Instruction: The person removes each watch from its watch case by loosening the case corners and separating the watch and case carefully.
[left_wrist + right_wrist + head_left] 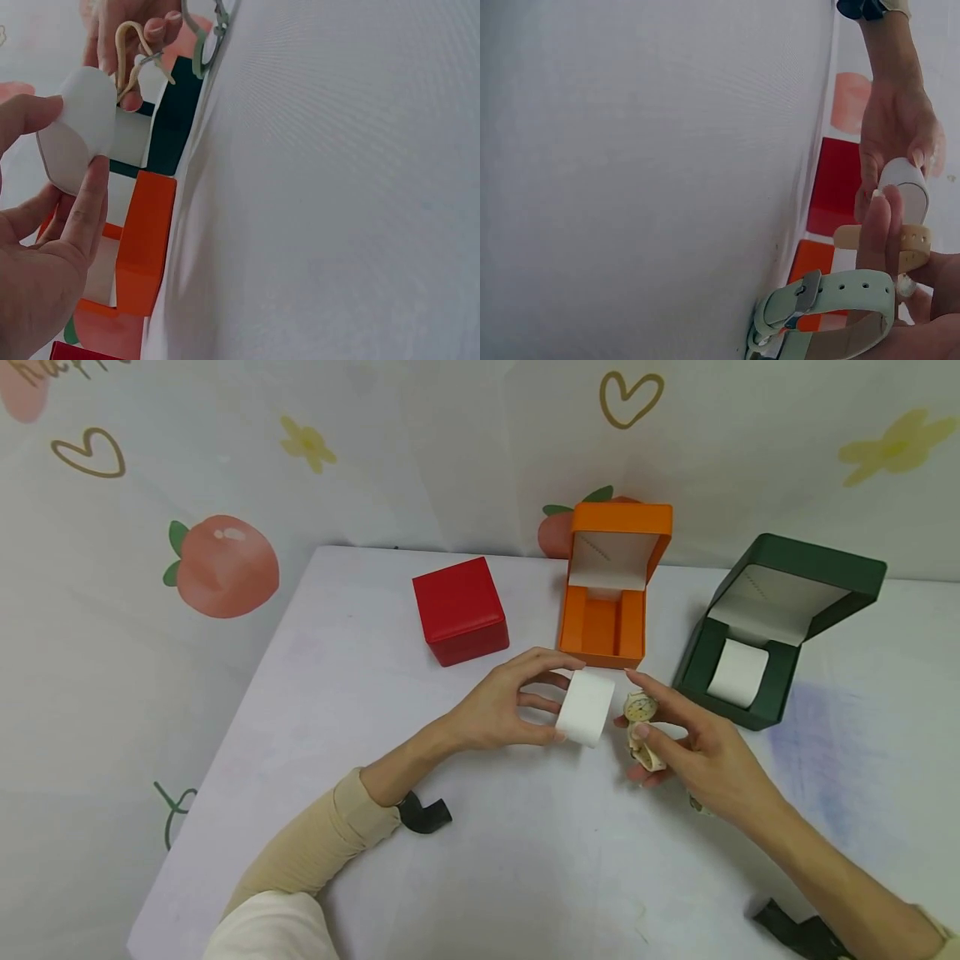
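Note:
My left hand (510,702) holds a white watch cushion (586,708) by its ends between thumb and fingers, in front of the orange watch box (632,602). To the right of it, my right hand (705,752) pinches a cream-strapped watch (642,727) with a round dial, its strap curved. In the right wrist view that cream strap (915,238) shows between the fingers. A light green watch (817,300) with a buckled strap is close below my right hand; the head view shows little of it.
The orange box stands with its lid up and its slot bare. At right, an open dark green watch box (780,685) holds a white cushion (738,672). A closed red box (461,610) sits at back left. Behind the white table (300,727) hangs a printed cloth (450,460).

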`<state>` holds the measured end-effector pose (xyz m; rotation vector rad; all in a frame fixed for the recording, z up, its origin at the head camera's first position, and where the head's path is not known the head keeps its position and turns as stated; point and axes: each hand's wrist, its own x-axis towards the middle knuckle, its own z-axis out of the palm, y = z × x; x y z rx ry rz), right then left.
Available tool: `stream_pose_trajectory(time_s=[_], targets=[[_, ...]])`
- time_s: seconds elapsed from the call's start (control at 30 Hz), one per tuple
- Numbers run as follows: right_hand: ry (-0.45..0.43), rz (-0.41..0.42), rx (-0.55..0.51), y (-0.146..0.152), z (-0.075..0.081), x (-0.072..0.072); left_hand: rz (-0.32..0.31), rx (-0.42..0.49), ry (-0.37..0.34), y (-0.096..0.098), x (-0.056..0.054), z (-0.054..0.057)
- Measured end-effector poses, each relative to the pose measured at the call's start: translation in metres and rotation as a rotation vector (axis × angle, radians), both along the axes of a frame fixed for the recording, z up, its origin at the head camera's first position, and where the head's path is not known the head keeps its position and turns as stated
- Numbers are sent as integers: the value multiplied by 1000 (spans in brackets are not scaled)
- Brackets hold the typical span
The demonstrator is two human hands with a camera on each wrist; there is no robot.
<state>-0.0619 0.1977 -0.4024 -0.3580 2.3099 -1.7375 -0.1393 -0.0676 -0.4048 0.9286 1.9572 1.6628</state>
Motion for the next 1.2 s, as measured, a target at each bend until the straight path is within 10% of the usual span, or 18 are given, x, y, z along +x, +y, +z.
stream_pose_trajectory(time_s=[1.2], targets=[[102,7,291,-6,13,5,-15,-6,31,1,-4,1]])
